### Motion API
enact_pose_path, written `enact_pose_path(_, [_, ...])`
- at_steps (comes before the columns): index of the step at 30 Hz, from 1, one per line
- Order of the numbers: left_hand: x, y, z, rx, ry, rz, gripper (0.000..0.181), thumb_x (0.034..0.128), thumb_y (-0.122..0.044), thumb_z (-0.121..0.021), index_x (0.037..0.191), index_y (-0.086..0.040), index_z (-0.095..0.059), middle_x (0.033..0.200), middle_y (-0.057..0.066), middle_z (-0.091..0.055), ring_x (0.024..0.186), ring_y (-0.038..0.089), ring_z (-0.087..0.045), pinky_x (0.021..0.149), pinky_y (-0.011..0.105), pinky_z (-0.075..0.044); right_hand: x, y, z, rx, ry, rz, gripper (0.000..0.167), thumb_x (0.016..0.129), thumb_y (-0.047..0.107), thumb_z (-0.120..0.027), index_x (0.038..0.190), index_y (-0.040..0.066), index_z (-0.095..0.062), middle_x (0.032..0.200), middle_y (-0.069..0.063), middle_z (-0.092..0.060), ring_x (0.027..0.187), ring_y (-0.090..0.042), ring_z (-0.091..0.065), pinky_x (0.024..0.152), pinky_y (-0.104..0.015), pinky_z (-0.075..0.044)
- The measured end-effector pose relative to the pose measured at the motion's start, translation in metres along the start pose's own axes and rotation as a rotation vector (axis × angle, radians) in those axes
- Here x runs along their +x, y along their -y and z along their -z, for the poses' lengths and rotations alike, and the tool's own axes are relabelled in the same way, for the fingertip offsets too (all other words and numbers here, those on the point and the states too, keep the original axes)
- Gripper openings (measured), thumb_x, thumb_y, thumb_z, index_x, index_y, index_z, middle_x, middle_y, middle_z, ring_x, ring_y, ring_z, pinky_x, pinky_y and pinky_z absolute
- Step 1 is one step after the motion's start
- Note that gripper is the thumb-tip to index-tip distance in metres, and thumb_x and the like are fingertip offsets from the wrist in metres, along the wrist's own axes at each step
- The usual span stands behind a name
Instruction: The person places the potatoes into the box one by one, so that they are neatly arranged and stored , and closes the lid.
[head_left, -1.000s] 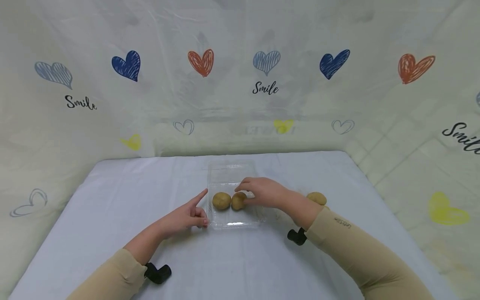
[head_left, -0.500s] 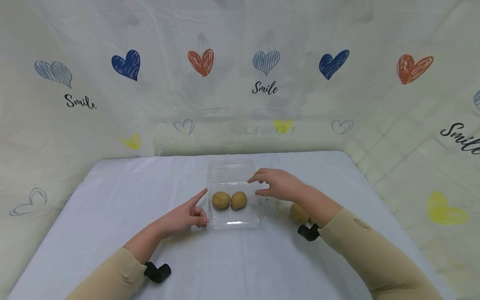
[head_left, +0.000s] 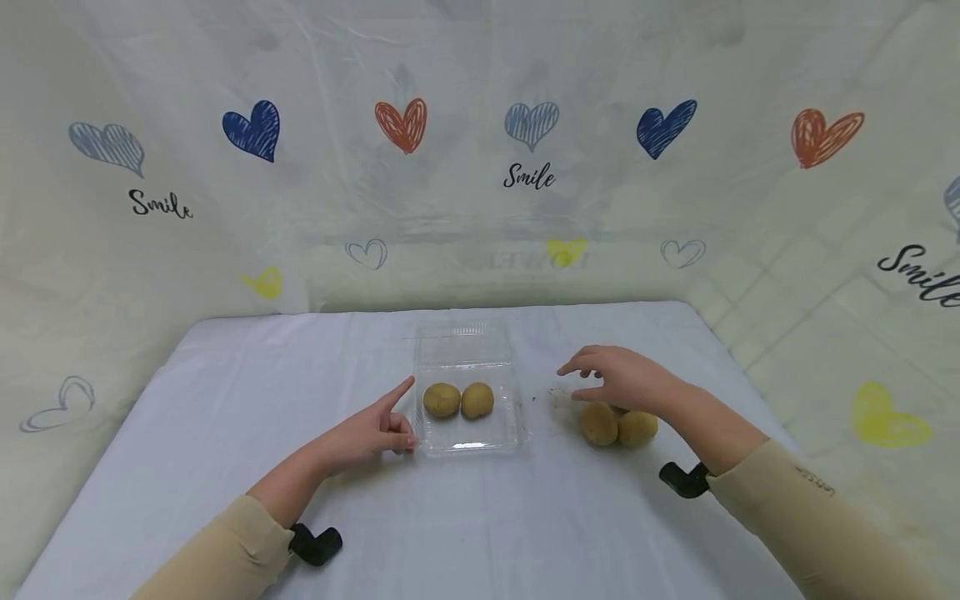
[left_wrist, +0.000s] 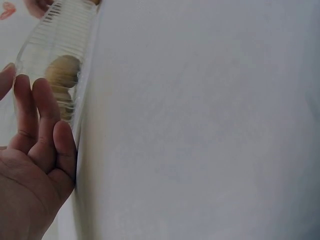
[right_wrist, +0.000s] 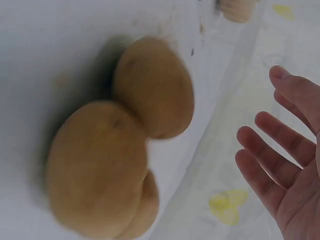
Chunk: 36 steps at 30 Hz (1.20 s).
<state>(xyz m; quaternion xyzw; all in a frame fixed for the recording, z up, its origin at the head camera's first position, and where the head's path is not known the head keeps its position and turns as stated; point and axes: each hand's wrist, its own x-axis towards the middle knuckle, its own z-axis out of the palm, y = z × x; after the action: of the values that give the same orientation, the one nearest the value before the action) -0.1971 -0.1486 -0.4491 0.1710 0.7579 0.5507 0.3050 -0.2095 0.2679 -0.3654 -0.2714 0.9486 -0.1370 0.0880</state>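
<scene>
A clear plastic clamshell container lies with its lid folded back. Inside it sit two potatoes side by side, a left one and a right one. My left hand rests against the container's left side, index finger extended along it. To the right, my right hand hovers with loosely spread fingers, holding nothing. Just below it are a potato and a second potato on the cloth. The right wrist view shows a third potato behind them, partly hidden.
A white cloth covers the table. Dirt crumbs lie between the container and the loose potatoes. Behind the table hangs a backdrop printed with hearts.
My right hand let go of the right potato in the container, then moved right to above the loose potatoes. My left hand stayed in place.
</scene>
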Motion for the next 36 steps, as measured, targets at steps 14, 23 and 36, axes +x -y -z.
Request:
enact_pose_path(14, [0.0, 0.001, 0.001, 0.0, -0.001, -0.001, 0.098, 0.0936, -0.017, -0.069, 0.16, -0.024, 0.003, 0.096, 0.008, -0.069, 0.088, 0.02, -0.06, 0.081, 0.036, -0.043, -0.036, -0.019, -0.004, 0.069, 0.045, -0.156, 0.043, 0.088, 0.038, -0.075, 0.125, 0.018, -0.069, 0.124, -0.003, -0.063, 0.109, -0.025, -0.061, 0.091, -0.048, -0.048])
enact_pose_path(23, [-0.001, -0.001, 0.002, 0.008, 0.005, -0.001, 0.099, 0.0936, -0.017, -0.069, 0.16, -0.022, 0.003, 0.095, 0.008, -0.068, 0.087, 0.02, -0.059, 0.08, 0.036, -0.042, -0.031, -0.015, -0.017, 0.006, 0.085, -0.147, 0.045, 0.084, 0.038, -0.077, 0.123, 0.017, -0.069, 0.118, 0.001, -0.063, 0.101, -0.02, -0.058, 0.085, -0.043, -0.048])
enact_pose_path(36, [0.0, 0.002, 0.001, 0.011, 0.002, 0.008, 0.097, 0.0942, -0.019, -0.069, 0.16, -0.026, 0.001, 0.095, 0.008, -0.068, 0.087, 0.02, -0.059, 0.08, 0.036, -0.041, -0.026, -0.011, -0.035, -0.139, 0.067, -0.094, 0.043, 0.081, 0.033, -0.078, 0.12, 0.016, -0.071, 0.112, 0.003, -0.064, 0.083, -0.01, -0.052, 0.071, -0.034, -0.045])
